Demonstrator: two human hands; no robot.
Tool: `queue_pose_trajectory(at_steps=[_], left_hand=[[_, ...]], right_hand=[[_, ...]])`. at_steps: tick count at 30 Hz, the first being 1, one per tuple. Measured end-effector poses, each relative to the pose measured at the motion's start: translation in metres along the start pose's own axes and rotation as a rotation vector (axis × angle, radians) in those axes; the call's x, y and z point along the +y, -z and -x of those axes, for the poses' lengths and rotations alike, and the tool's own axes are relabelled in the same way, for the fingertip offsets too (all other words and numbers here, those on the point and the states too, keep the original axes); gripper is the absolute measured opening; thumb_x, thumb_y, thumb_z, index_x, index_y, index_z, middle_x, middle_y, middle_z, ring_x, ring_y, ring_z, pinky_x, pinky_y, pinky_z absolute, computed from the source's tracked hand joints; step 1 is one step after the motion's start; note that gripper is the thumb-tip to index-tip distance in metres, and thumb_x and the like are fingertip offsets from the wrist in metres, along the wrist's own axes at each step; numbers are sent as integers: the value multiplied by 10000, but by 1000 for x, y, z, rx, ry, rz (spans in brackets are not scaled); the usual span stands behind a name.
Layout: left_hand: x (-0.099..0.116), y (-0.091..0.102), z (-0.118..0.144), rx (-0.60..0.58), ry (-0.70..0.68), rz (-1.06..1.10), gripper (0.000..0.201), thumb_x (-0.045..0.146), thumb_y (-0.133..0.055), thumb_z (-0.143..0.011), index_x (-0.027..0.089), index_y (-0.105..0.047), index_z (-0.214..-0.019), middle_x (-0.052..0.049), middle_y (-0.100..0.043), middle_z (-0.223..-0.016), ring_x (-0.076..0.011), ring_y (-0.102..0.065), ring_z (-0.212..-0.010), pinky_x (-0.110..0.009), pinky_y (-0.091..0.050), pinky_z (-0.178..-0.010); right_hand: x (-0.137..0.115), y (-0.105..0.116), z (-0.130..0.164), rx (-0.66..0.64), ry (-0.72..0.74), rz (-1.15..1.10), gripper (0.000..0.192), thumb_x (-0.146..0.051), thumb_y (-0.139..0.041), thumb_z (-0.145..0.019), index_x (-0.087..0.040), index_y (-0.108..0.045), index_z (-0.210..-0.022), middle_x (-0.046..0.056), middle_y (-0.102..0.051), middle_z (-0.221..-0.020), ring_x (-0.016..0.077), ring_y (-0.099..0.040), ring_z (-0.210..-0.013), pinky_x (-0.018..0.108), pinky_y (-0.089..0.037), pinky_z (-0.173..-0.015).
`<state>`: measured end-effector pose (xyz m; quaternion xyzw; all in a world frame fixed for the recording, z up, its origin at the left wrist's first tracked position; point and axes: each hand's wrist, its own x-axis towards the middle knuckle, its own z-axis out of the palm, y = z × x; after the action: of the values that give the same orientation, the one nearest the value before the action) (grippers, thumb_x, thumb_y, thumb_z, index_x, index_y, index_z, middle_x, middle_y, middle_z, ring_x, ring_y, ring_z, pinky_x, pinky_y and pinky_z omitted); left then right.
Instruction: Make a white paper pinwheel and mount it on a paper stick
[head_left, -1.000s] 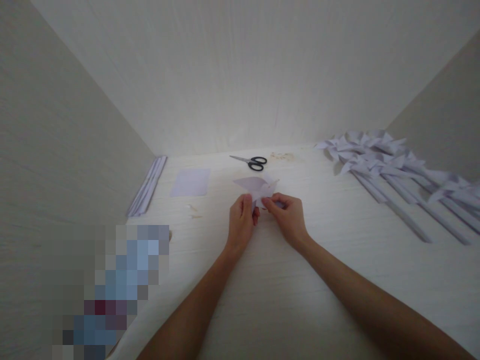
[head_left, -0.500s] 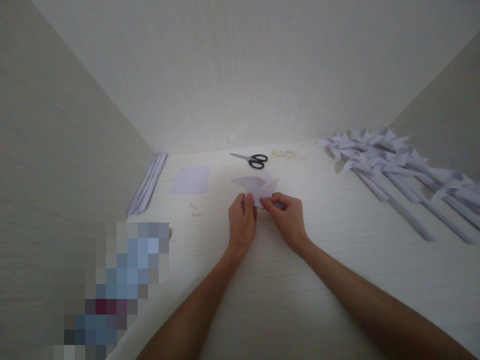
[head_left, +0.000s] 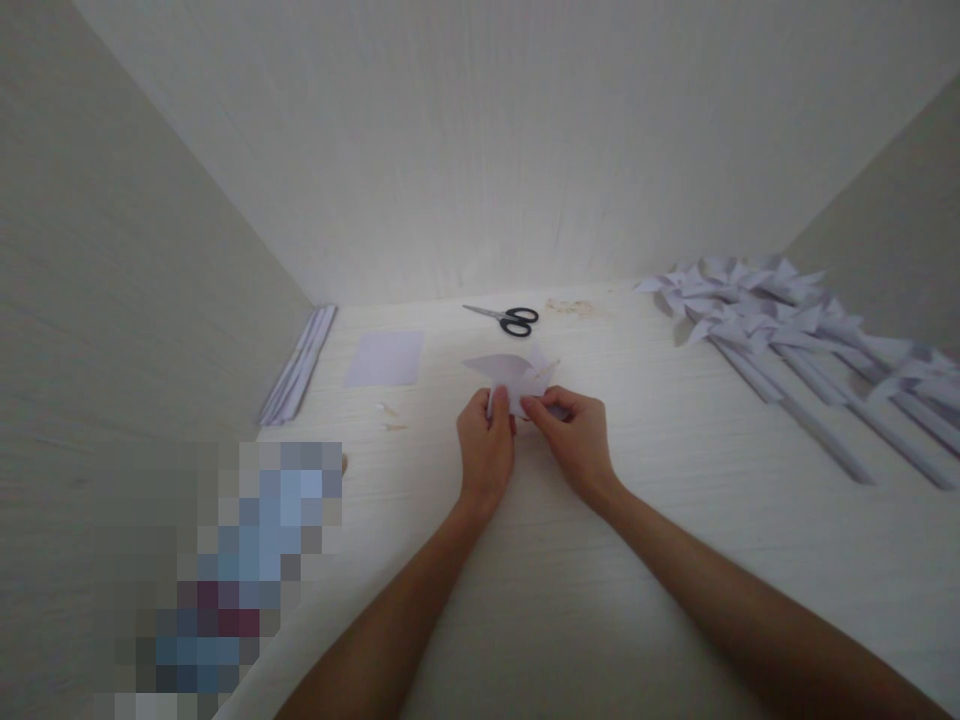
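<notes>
Left hand: your left hand [head_left: 486, 445] sits at the middle of the tabletop [head_left: 570, 600], fingers curled, pinching the near left edge of a pale lilac folded paper piece [head_left: 511, 375].
Right hand: your right hand [head_left: 576, 438] is just beside the left, almost touching it, thumb and forefinger closed on the near right edge of the same paper.
Paper piece: it rests between your two sets of fingertips and fans away from you, its points lifted off the tabletop. A thin pale sliver pokes out at its far right; what it is cannot be made out.
Risk: both grips are only on the near edge, so a hard pull or twist would likely tear the thin paper or spring the folds open. If one pinch slackened, the piece would probably swing or drop flat.
Just beyond: black-handled scissors [head_left: 504, 318] lie past the paper, apart from it, blades pointing left.
Left side: a flat lilac paper square [head_left: 385, 358] lies near, and a stack of folded paper strips [head_left: 298, 364] runs along the left wall. Small scraps [head_left: 388, 417] sit between the square and your left hand.
Right side: a heap of finished paper pinwheels [head_left: 780, 325] on long paper sticks lies well apart from your hands.
Near left corner: a blurred, pixelated patch; nothing can be told there.
</notes>
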<state>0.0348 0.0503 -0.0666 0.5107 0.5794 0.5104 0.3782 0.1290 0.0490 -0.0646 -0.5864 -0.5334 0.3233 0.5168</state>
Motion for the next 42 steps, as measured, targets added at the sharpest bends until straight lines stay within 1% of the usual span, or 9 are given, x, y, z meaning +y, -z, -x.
queue_pose_trajectory(at_steps=[8, 16, 23, 30, 32, 37, 40, 42], left_hand=[[2, 0, 1, 23, -5, -44, 334, 370, -353, -787, 169, -386, -523, 43, -374, -450, -79, -365, -441, -212, -276, -462], [2, 0, 0, 49, 3, -90, 286, 334, -404, -763, 167, -393, -531, 49, -373, -465, -74, -343, -446, -211, -263, -460], [3, 0, 1, 29, -7, -84, 295, 335, -391, -771, 165, -393, -529, 55, -366, -450, -69, -345, -430, -204, -271, -454], [3, 0, 0, 33, -1, -59, 290, 335, -391, -769, 165, -405, -535, 56, -371, -446, -70, -355, -429, -203, -279, -454], [3, 1, 1, 33, -5, -68, 289, 333, -396, -767, 166, -400, -531, 56, -366, -447, -70, -350, -429, -203, -275, -450], [4, 1, 1, 31, -38, -103, 288, 325, -399, -766, 168, -387, -524, 55, -368, -447, -69, -345, -432, -203, -265, -446], [3, 0, 1, 20, -59, -124, 291, 327, -404, -764, 168, -382, -522, 56, -362, -448, -66, -336, -428, -204, -257, -443], [3, 0, 2, 5, -69, -125, 289, 331, -404, -764, 167, -386, -527, 56, -365, -452, -65, -336, -428, -204, -257, -443]], right_hand=[[2, -2, 1, 1, -13, -37, 205, -277, -565, -643, -144, -536, -490, -40, -442, -470, 75, -364, -452, 211, -289, -453], [3, -2, 1, -27, -34, -68, 195, -289, -572, -637, -139, -570, -513, -28, -479, -488, 83, -386, -463, 218, -299, -459], [3, -2, 1, -16, -73, -80, 218, -307, -568, -643, -136, -567, -508, -29, -478, -475, 84, -396, -458, 217, -297, -456], [4, -2, 1, -35, -93, -125, 205, -297, -569, -644, -140, -556, -512, -30, -483, -486, 85, -398, -469, 221, -298, -469], [5, -3, 0, -27, -100, -133, 203, -288, -580, -634, -145, -532, -498, -34, -472, -484, 83, -390, -470, 222, -295, -473], [8, -4, -4, 33, -76, -223, 257, -239, -629, -582, -174, -396, -494, -72, -394, -478, 67, -353, -467, 208, -283, -465], [9, -4, -6, 48, -103, -312, 275, -214, -641, -567, -183, -372, -523, -90, -364, -468, 58, -317, -439, 198, -252, -431], [10, -4, -6, 42, -133, -381, 279, -198, -642, -564, -187, -365, -536, -94, -372, -461, 57, -314, -428, 195, -244, -420]])
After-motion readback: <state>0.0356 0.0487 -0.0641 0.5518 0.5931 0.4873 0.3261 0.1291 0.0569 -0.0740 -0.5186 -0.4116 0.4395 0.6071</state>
